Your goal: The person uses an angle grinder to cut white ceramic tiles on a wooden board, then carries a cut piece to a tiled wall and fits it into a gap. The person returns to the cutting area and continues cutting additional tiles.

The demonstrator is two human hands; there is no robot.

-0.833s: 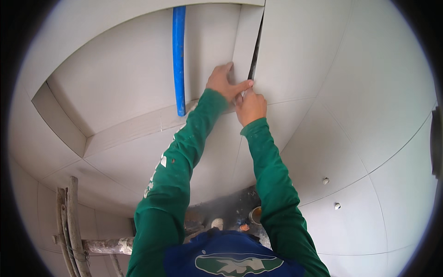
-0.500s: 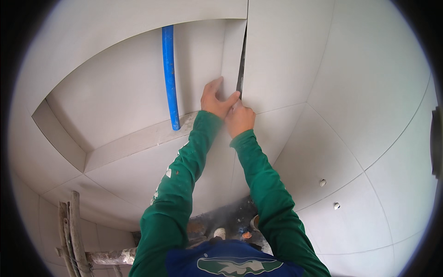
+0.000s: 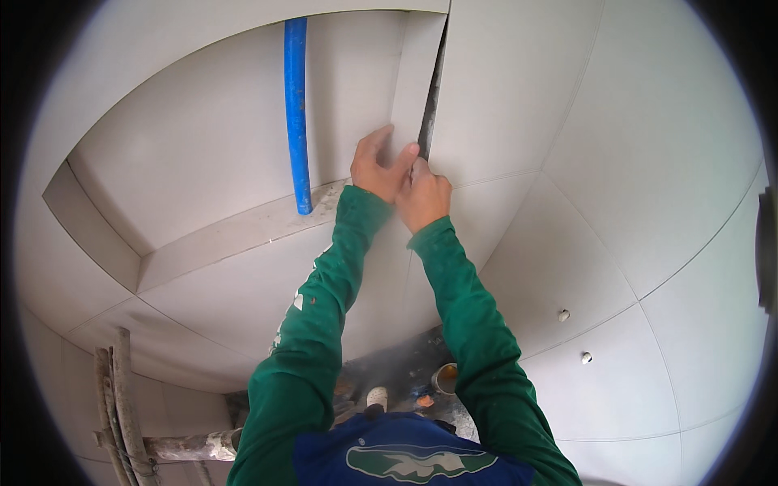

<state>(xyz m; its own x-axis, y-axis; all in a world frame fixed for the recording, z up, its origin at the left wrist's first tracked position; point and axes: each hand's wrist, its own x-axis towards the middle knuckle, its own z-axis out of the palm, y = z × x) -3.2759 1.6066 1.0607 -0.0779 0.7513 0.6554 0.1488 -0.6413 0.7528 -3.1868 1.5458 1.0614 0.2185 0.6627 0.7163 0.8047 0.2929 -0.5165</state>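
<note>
A narrow grey tile strip (image 3: 416, 69) forms the right side of a recess in the wall. My left hand (image 3: 377, 168) grips its lower part, fingers on the recess side and thumb at the front edge. Beside it a dark gap (image 3: 433, 97) separates the strip from the wall tile (image 3: 502, 89), wide low down and narrow at the top. My right hand (image 3: 426, 199) is closed at the gap's lower end, touching my left thumb; what its fingers hold, if anything, is hidden.
A blue pipe (image 3: 297, 121) stands in the recess, its lower end near the ledge (image 3: 235, 232). Wooden poles (image 3: 121, 405) are at the lower left. A bucket (image 3: 445, 378) sits on the cluttered floor. Two small fittings (image 3: 564, 316) protrude from the right wall.
The view has shifted slightly, so the recess sits higher in the picture. Both hands keep about the same place at the strip and gap.
</note>
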